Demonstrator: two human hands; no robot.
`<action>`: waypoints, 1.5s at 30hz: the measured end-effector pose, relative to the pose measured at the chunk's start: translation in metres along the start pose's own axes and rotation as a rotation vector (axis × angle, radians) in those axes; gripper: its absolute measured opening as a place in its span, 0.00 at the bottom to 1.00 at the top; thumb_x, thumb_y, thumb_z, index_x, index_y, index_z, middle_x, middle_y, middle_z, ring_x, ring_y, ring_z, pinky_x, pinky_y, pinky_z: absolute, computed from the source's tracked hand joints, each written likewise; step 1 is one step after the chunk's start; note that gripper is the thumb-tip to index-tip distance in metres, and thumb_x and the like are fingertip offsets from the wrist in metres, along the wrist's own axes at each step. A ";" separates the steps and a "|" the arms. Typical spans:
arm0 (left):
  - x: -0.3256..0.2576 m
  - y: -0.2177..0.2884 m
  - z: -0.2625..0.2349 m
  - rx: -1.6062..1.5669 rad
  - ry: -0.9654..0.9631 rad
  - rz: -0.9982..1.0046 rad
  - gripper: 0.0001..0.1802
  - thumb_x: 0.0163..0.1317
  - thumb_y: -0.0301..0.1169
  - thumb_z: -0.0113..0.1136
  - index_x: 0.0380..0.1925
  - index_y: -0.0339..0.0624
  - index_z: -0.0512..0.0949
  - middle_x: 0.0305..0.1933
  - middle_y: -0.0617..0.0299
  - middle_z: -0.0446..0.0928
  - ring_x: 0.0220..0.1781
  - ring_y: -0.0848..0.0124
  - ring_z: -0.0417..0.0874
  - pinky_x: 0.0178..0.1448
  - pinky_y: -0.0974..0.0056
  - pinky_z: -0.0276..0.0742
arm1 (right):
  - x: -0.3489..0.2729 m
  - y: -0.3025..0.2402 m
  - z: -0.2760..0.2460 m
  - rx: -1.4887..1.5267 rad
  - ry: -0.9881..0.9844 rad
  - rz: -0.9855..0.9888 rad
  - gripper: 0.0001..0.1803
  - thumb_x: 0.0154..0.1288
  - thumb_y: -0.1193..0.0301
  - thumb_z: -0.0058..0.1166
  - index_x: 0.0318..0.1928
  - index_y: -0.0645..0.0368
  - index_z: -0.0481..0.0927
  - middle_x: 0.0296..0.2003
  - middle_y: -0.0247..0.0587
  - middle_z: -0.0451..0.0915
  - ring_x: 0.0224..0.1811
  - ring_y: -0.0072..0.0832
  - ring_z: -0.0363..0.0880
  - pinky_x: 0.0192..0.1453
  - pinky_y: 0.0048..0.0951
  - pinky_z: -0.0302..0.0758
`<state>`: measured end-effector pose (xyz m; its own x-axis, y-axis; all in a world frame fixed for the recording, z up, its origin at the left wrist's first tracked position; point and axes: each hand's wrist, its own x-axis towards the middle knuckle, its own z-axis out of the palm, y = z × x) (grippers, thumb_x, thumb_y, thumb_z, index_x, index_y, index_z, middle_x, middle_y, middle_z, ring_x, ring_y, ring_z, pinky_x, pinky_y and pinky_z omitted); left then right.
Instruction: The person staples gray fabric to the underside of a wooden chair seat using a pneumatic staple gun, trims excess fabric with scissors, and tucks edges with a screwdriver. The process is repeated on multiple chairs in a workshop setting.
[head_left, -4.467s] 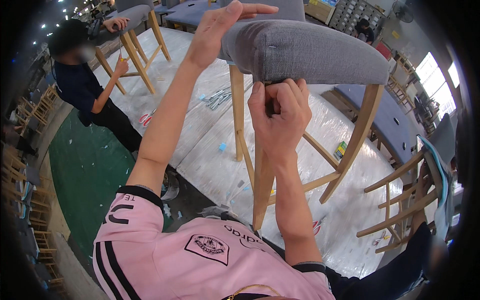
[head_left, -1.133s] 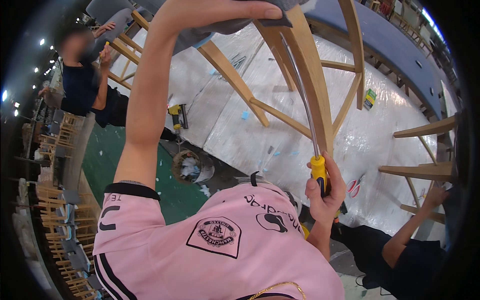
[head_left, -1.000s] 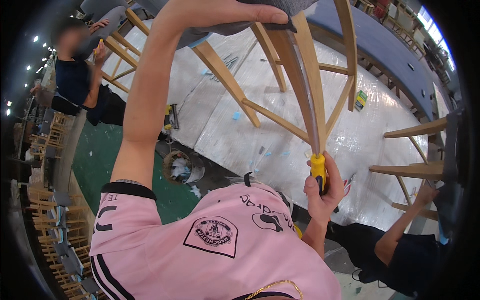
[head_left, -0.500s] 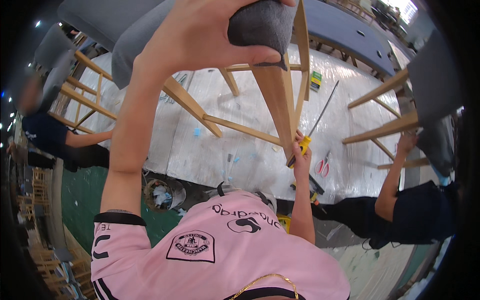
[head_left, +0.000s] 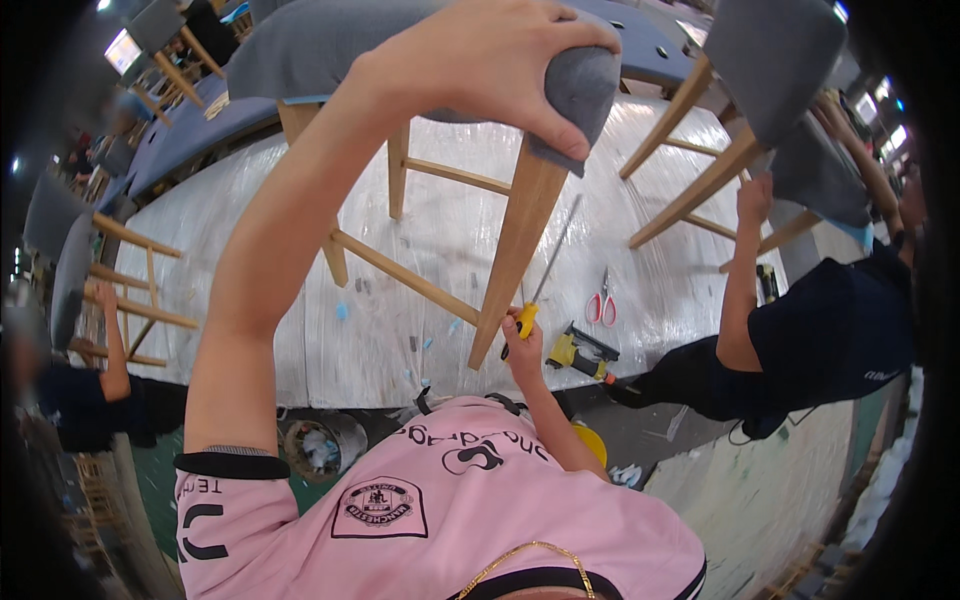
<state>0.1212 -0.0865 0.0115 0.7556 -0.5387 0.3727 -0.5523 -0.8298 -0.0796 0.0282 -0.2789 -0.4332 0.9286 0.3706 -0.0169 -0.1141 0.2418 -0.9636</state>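
A grey upholstered chair (head_left: 583, 95) with wooden legs stands on the plastic-covered table in front of me. My left hand (head_left: 490, 70) is wrapped over a padded grey corner of it, thumb pressed on the fabric at the top of the nearest wooden leg (head_left: 522, 230). Close to that leg's lower end, my right hand (head_left: 526, 352) holds a screwdriver (head_left: 528, 319) by its yellow handle. Its long metal shaft points up and away to the right, beside the leg. Part of my right fingers is behind the handle and leg.
Right of the screwdriver lie red-handled scissors (head_left: 602, 308) and a yellow-and-black staple gun (head_left: 583, 352). Blue scraps (head_left: 342, 312) dot the table's plastic sheet (head_left: 270, 340). A scrap bucket (head_left: 345, 440) stands below the table edge. Co-workers handle other grey chairs (head_left: 760, 75) at both sides.
The view has turned, so the right-hand co-worker's chair appears nearer and the staple gun shows more fully. My left hand still grips the chair corner; my right still holds the screwdriver.
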 end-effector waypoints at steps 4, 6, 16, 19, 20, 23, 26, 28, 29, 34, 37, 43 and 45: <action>0.045 0.019 0.002 0.024 -0.126 -0.037 0.53 0.49 0.63 0.71 0.66 0.35 0.73 0.52 0.38 0.82 0.59 0.45 0.82 0.65 0.49 0.76 | 0.016 -0.003 -0.018 0.097 0.068 -0.049 0.11 0.71 0.70 0.67 0.38 0.59 0.77 0.41 0.31 0.80 0.42 0.17 0.76 0.48 0.23 0.74; 0.060 0.017 0.012 0.060 -0.161 -0.074 0.53 0.50 0.64 0.70 0.66 0.33 0.73 0.50 0.38 0.83 0.57 0.45 0.83 0.64 0.49 0.77 | 0.020 -0.005 -0.028 0.136 0.064 -0.065 0.11 0.69 0.72 0.69 0.37 0.60 0.77 0.42 0.32 0.81 0.43 0.17 0.76 0.49 0.23 0.74; 0.039 -0.020 0.021 0.095 0.034 -0.133 0.53 0.52 0.68 0.66 0.65 0.32 0.74 0.53 0.37 0.83 0.58 0.46 0.84 0.64 0.50 0.78 | -0.011 -0.080 -0.066 -0.071 0.264 0.048 0.14 0.76 0.65 0.61 0.52 0.61 0.77 0.36 0.35 0.83 0.30 0.16 0.76 0.31 0.19 0.72; 0.031 -0.039 0.002 0.198 0.019 -0.280 0.53 0.51 0.69 0.66 0.63 0.33 0.75 0.54 0.37 0.83 0.58 0.46 0.84 0.63 0.50 0.78 | -0.010 -0.138 -0.064 -0.136 0.197 -0.045 0.17 0.81 0.63 0.53 0.59 0.62 0.74 0.38 0.36 0.81 0.26 0.15 0.73 0.25 0.19 0.68; 0.034 -0.045 0.003 0.233 0.006 -0.322 0.54 0.51 0.70 0.66 0.63 0.33 0.76 0.53 0.38 0.83 0.58 0.47 0.84 0.63 0.50 0.78 | -0.010 -0.156 -0.057 -0.080 0.226 -0.107 0.19 0.82 0.62 0.50 0.62 0.62 0.74 0.38 0.36 0.80 0.26 0.14 0.72 0.24 0.18 0.67; 0.090 -0.038 0.049 0.136 -0.098 -0.246 0.54 0.51 0.71 0.65 0.61 0.32 0.76 0.53 0.37 0.83 0.58 0.47 0.84 0.64 0.50 0.78 | -0.014 -0.189 -0.068 -0.180 0.388 -0.286 0.23 0.84 0.60 0.45 0.69 0.62 0.70 0.43 0.38 0.79 0.25 0.13 0.71 0.23 0.17 0.65; 0.070 -0.018 0.013 0.195 -0.143 -0.351 0.53 0.52 0.70 0.66 0.61 0.31 0.76 0.54 0.38 0.82 0.60 0.47 0.83 0.66 0.50 0.77 | -0.009 -0.224 -0.060 -0.296 0.308 -0.409 0.26 0.83 0.63 0.48 0.74 0.59 0.67 0.45 0.39 0.81 0.24 0.11 0.69 0.23 0.14 0.64; 0.056 -0.030 0.023 0.203 -0.047 -0.305 0.53 0.52 0.70 0.66 0.62 0.32 0.75 0.55 0.39 0.82 0.61 0.47 0.82 0.67 0.51 0.77 | -0.010 -0.240 -0.054 -0.336 0.330 -0.427 0.26 0.82 0.64 0.51 0.74 0.59 0.68 0.46 0.40 0.81 0.24 0.10 0.69 0.23 0.14 0.64; 0.052 -0.038 0.025 0.184 0.013 -0.280 0.53 0.52 0.69 0.67 0.64 0.32 0.74 0.58 0.40 0.81 0.63 0.48 0.81 0.68 0.51 0.75 | -0.008 -0.241 -0.054 -0.304 0.361 -0.417 0.26 0.79 0.67 0.55 0.73 0.58 0.70 0.47 0.40 0.83 0.23 0.09 0.67 0.24 0.13 0.63; 0.064 -0.047 0.042 0.223 0.020 -0.231 0.52 0.53 0.63 0.70 0.68 0.36 0.71 0.63 0.42 0.78 0.66 0.49 0.79 0.70 0.50 0.73 | -0.003 -0.240 -0.050 -0.296 0.323 -0.430 0.25 0.77 0.69 0.58 0.71 0.58 0.73 0.47 0.40 0.85 0.24 0.08 0.67 0.27 0.13 0.63; 0.065 -0.041 0.036 0.203 -0.045 -0.227 0.51 0.52 0.60 0.72 0.71 0.40 0.69 0.66 0.43 0.76 0.68 0.49 0.77 0.71 0.49 0.72 | -0.001 -0.240 -0.050 -0.192 0.273 -0.384 0.26 0.77 0.68 0.58 0.72 0.56 0.73 0.45 0.39 0.85 0.24 0.08 0.68 0.27 0.13 0.63; 0.063 -0.042 0.023 0.181 -0.082 -0.214 0.53 0.51 0.55 0.73 0.73 0.43 0.65 0.70 0.43 0.72 0.71 0.48 0.74 0.74 0.49 0.69 | 0.009 -0.241 -0.049 -0.340 0.208 -0.439 0.23 0.74 0.69 0.61 0.66 0.60 0.79 0.39 0.36 0.82 0.32 0.18 0.74 0.37 0.20 0.69; 0.065 -0.038 0.024 0.175 -0.088 -0.202 0.54 0.51 0.55 0.73 0.74 0.42 0.64 0.71 0.43 0.71 0.72 0.48 0.73 0.74 0.49 0.69 | 0.014 -0.241 -0.051 -0.407 0.212 -0.487 0.22 0.72 0.70 0.63 0.64 0.62 0.81 0.38 0.38 0.81 0.35 0.22 0.75 0.40 0.23 0.70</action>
<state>0.1996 -0.0937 0.0170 0.8761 -0.3643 0.3158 -0.3244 -0.9300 -0.1729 0.0872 -0.3779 -0.2150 0.8944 0.1103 0.4335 0.4394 -0.0358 -0.8976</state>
